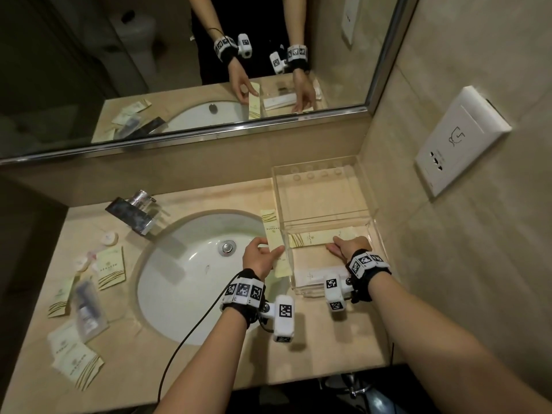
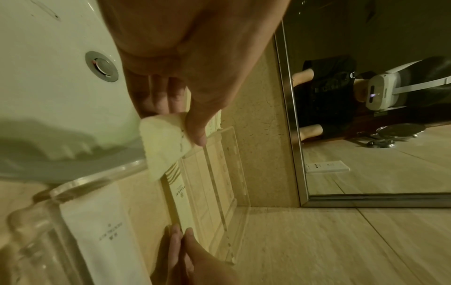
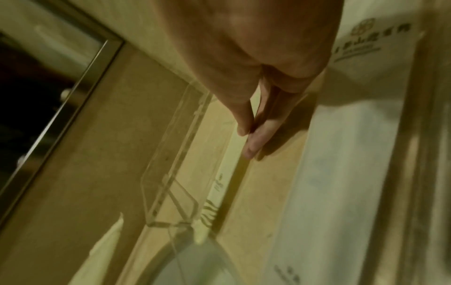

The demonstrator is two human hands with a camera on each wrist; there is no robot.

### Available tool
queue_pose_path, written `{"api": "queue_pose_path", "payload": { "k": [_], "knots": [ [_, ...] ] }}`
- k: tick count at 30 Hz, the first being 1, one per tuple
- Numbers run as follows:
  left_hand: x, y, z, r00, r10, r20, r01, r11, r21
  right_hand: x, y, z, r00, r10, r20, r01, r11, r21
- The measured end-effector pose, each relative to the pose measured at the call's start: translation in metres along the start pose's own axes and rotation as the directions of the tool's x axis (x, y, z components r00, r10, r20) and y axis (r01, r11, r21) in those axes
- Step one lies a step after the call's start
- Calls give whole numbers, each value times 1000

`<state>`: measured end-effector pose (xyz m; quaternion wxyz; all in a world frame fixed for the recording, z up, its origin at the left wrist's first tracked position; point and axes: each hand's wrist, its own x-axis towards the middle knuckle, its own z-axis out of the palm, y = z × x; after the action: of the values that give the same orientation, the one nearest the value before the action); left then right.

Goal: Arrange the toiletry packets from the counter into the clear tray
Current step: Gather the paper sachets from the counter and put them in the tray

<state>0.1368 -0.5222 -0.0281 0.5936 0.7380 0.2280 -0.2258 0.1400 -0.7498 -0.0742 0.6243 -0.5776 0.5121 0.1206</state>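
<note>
The clear tray [image 1: 373, 204] stands on the counter to the right of the sink. My left hand [image 1: 270, 246] pinches a long cream packet [image 1: 272, 231] between thumb and fingers, just outside the tray's left wall; the left wrist view shows the thumb on this held packet [image 2: 165, 138]. My right hand [image 1: 336, 245] is inside the tray's front section, and its thumb and fingers [image 3: 253, 146] pinch the end of a second long cream packet [image 1: 313, 238] lying across it. A white packet [image 1: 316, 274] lies at the tray's front. Several cream packets [image 1: 112, 267] lie on the counter's left.
The white sink [image 1: 191, 279] and chrome faucet [image 1: 134, 213] take up the counter's middle. A clear-wrapped item [image 1: 88, 309] and a round soap [image 1: 109, 238] lie among the left packets. The mirror [image 1: 179, 70] runs behind, and a wall socket [image 1: 460, 138] is on the right wall.
</note>
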Motion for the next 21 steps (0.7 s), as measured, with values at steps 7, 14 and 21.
{"api": "queue_pose_path", "payload": {
  "k": [7,14,21],
  "knots": [
    [-2,0,5,1000,4,19,-4,1000,-6,36,12,6,995,-80,-59,77,996,-48],
    [1,1,11,1000,12,24,-13,1000,20,18,-4,15,994,-79,-81,78,997,-14],
    [-3,9,17,998,3,65,3,996,-88,-6,-7,11,956,-289,40,288,913,-288]
  ]
}}
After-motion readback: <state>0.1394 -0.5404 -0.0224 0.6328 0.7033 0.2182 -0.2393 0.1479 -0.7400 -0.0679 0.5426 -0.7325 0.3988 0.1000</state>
